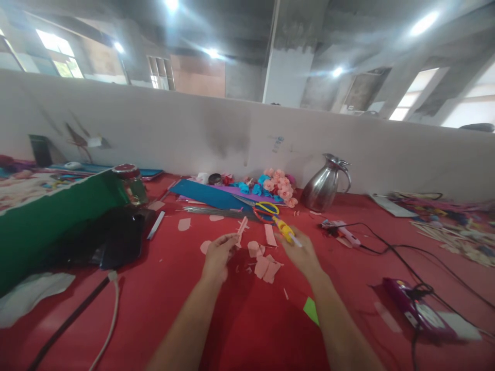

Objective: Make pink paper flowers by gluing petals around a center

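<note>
A narrow pink crepe paper strip sticks up from the pinched fingers of my left hand. My right hand is closed around a small yellow glue gun, its tip pointing away and to the left, with a whitish stick at its back end. Just beyond that tip lie scissors with yellow and red handles. Cut pink paper pieces are scattered on the red table between my hands, and a folded pink strip rests near my right fingers.
A steel jug stands at the back right, beside pink paper flowers. Blue sheets and thin wires lie ahead. Cords trail from a pink tool and a purple box at right. A green box and glass jar stand left.
</note>
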